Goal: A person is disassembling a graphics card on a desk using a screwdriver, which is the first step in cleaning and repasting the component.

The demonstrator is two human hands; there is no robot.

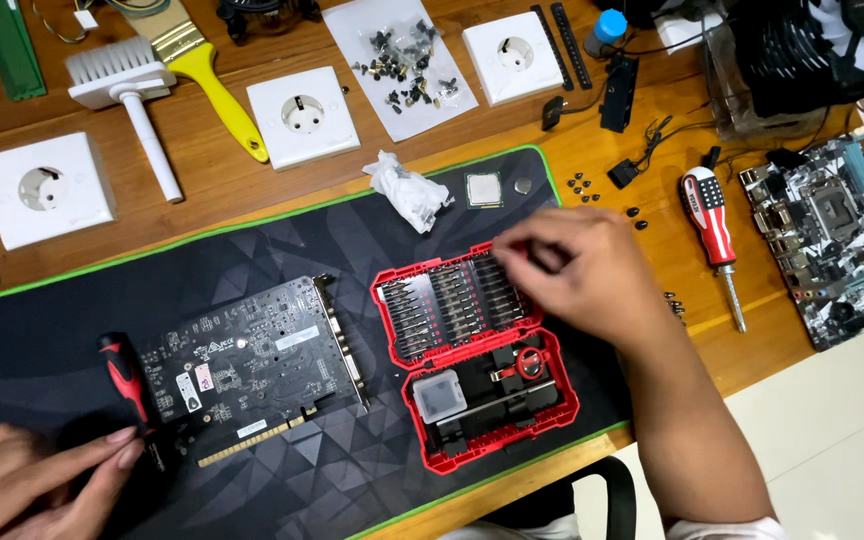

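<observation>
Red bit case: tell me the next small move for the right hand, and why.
Probably pinch one bit and lift it straight out. The right hand already has its fingertips on the upper bit row of the open red bit case, while the left hand rests by the red-and-black screwdriver handle beside the black circuit card.

Wooden desk [252, 190], pale tiled floor [842, 440]

The card [252, 365] lies on the mat [42, 330], left of the bit case [472, 355]. The left hand [32, 480] is by the card's left. The right hand [577, 265] is over the bits.
</observation>
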